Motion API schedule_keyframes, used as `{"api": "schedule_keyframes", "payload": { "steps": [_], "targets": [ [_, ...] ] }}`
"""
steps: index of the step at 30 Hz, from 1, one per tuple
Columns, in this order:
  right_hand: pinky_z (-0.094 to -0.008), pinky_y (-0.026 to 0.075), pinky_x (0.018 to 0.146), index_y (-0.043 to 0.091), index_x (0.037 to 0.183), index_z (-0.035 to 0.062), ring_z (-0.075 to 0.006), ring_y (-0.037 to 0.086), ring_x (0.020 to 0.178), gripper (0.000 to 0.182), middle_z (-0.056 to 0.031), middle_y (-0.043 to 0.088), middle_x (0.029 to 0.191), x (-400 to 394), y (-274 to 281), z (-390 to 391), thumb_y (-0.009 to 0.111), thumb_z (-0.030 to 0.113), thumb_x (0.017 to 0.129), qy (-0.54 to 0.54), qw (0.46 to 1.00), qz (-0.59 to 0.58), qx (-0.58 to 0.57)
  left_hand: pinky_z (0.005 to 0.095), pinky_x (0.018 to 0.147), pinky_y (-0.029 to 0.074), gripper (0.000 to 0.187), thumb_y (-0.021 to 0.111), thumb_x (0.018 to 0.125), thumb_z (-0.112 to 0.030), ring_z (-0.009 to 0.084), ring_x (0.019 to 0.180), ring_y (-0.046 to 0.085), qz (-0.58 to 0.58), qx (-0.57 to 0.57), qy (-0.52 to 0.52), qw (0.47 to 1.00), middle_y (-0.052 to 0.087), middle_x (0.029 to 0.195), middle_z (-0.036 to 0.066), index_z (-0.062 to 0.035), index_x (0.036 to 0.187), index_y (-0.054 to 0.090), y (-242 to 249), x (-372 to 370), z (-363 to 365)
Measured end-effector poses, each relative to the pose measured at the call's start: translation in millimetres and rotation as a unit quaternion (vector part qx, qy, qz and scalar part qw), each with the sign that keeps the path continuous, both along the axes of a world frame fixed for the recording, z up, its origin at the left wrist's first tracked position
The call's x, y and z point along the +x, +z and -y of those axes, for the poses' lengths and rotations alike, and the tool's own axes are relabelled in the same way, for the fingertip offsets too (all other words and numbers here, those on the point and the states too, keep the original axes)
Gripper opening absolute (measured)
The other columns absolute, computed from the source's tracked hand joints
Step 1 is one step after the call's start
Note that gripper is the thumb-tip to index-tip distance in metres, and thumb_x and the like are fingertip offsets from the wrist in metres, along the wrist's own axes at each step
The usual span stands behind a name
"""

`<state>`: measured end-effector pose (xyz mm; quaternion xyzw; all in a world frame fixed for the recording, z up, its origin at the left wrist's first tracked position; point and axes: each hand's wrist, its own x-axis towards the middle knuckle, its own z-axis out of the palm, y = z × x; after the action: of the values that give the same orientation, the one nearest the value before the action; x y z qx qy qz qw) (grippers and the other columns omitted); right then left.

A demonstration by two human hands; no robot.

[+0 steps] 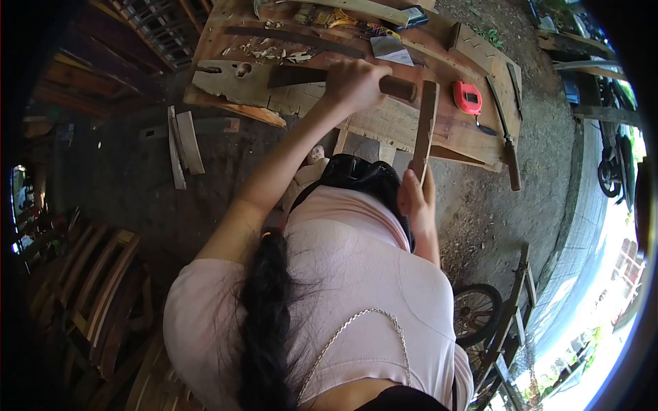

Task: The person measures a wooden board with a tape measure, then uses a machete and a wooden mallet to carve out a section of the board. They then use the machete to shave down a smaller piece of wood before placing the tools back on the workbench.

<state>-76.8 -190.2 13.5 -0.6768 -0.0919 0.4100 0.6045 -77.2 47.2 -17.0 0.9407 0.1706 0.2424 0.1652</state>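
My left hand [355, 85] is closed round the wooden handle of a machete [295, 77]. Its dark, broad blade points left over the workbench [315, 103], and the handle end sticks out to the right of my fist. In my right hand [418, 195], low in front of the bench edge, is the lower end of a narrow wooden strip [425, 127]. The strip stands roughly upright, with its top close to the machete's handle end. A thick plank [233, 88] with a round hole lies under the blade.
A red tape measure [467, 98] and a long thin tool with a wooden handle [512, 164] lie at the bench's right. Shavings [274, 53] and a grey sheet [391, 51] lie farther back. Offcuts [188, 142] rest on the floor left; a wheel [476, 312] stands behind right.
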Motion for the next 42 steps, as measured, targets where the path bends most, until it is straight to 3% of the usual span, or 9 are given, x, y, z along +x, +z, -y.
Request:
{"api": "schedule_keyframes", "payload": {
  "steps": [8, 12, 18, 21, 24, 30, 33, 36, 42],
  "targets": [
    [-0.0197, 0.027, 0.038, 0.041, 0.094, 0.0093, -0.0066, 0.036, 0.043, 0.029, 0.0012, 0.037, 0.058, -6, 8, -61, 0.041, 0.038, 0.093, -0.445, 0.834, 0.157, 0.285, 0.038, 0.052, 0.049, 0.015, 0.066, 0.058, -0.022, 0.0265, 0.054, 0.061, 0.043, -0.005, -0.04, 0.998, 0.059, 0.055, 0.006, -0.0195, 0.072, 0.064, -1, -25, -31],
    [-0.0206, 0.026, 0.034, 0.042, 0.104, 0.0093, -0.0059, 0.036, 0.04, 0.022, 0.0014, 0.039, 0.057, -32, -17, -48, 0.049, 0.026, 0.092, -0.075, 0.993, 0.075, 0.051, 0.0373, 0.055, 0.05, 0.014, 0.065, 0.058, -0.022, 0.0253, 0.059, 0.063, 0.028, -0.006, -0.03, 0.999, 0.061, 0.059, 0.006, -0.0197, 0.073, 0.064, 1, -37, -46],
    [-0.0214, 0.024, 0.035, 0.03, 0.073, 0.0131, -0.0069, 0.031, 0.038, 0.032, 0.0011, 0.039, 0.053, 28, 43, -66, 0.044, 0.034, 0.093, -0.4, 0.851, 0.257, 0.224, 0.037, 0.056, 0.051, 0.024, 0.067, 0.058, -0.023, 0.0251, 0.062, 0.064, 0.004, -0.022, -0.051, 0.998, 0.064, 0.065, 0.007, -0.0199, 0.082, 0.067, 14, -48, -58],
    [-0.0212, 0.028, 0.039, 0.04, 0.081, 0.0092, -0.0072, 0.034, 0.042, 0.027, 0.0011, 0.042, 0.058, -24, 17, -100, 0.048, 0.033, 0.091, -0.39, 0.875, 0.171, 0.231, 0.035, 0.053, 0.049, 0.018, 0.067, 0.058, -0.021, 0.0254, 0.057, 0.062, 0.01, -0.014, -0.056, 0.998, 0.061, 0.059, 0.005, -0.0189, 0.076, 0.065, 7, -46, -58],
    [-0.0196, 0.028, 0.04, 0.044, 0.114, 0.0024, -0.0049, 0.037, 0.048, 0.036, 0.0013, 0.048, 0.069, -35, -15, -82, 0.056, 0.024, 0.088, -0.034, 0.978, 0.198, -0.046, 0.0356, 0.052, 0.049, 0.015, 0.067, 0.06, -0.022, 0.0259, 0.057, 0.062, -0.016, 0.002, -0.019, 1.0, 0.061, 0.059, 0.005, -0.0185, 0.074, 0.065, -4, -55, -80],
    [-0.0234, 0.028, 0.037, 0.034, 0.082, 0.0132, -0.0075, 0.035, 0.041, 0.03, 0.0012, 0.039, 0.057, 0, 44, -89, 0.042, 0.04, 0.093, -0.428, 0.832, 0.238, 0.261, 0.0372, 0.054, 0.048, 0.012, 0.067, 0.062, -0.023, 0.0275, 0.058, 0.061, 0.025, 0.004, -0.015, 1.0, 0.061, 0.06, 0.006, -0.0172, 0.072, 0.063, 7, -66, -93],
    [-0.0227, 0.029, 0.039, 0.038, 0.092, 0.0126, -0.0095, 0.036, 0.044, 0.031, 0.0008, 0.039, 0.059, -46, 0, -125, 0.043, 0.043, 0.092, -0.423, 0.82, 0.229, 0.309, 0.0372, 0.055, 0.049, 0.012, 0.067, 0.062, -0.023, 0.0275, 0.059, 0.062, 0.026, 0.003, -0.005, 1.0, 0.061, 0.06, 0.007, -0.0172, 0.073, 0.064, 9, -66, -91],
    [-0.0216, 0.027, 0.038, 0.041, 0.106, 0.0125, -0.0068, 0.034, 0.043, 0.031, 0.0026, 0.04, 0.059, -62, -14, -119, 0.043, 0.04, 0.093, -0.062, 0.99, 0.052, 0.115, 0.0367, 0.058, 0.05, 0.019, 0.069, 0.062, -0.024, 0.0276, 0.061, 0.063, -0.002, -0.032, 0.047, 0.998, 0.063, 0.064, 0.007, -0.0193, 0.08, 0.067, 6, -72, -116],
    [-0.0227, 0.027, 0.037, 0.041, 0.089, 0.0087, -0.0084, 0.036, 0.042, 0.03, -0.0011, 0.041, 0.057, 3, 44, -126, 0.042, 0.038, 0.094, -0.366, 0.841, 0.288, 0.275, 0.0387, 0.06, 0.05, 0.025, 0.071, 0.06, -0.026, 0.0288, 0.065, 0.063, -0.032, -0.01, 0.075, 0.997, 0.064, 0.067, 0.008, -0.0198, 0.085, 0.069, 15, -85, -132]
  ]
}}
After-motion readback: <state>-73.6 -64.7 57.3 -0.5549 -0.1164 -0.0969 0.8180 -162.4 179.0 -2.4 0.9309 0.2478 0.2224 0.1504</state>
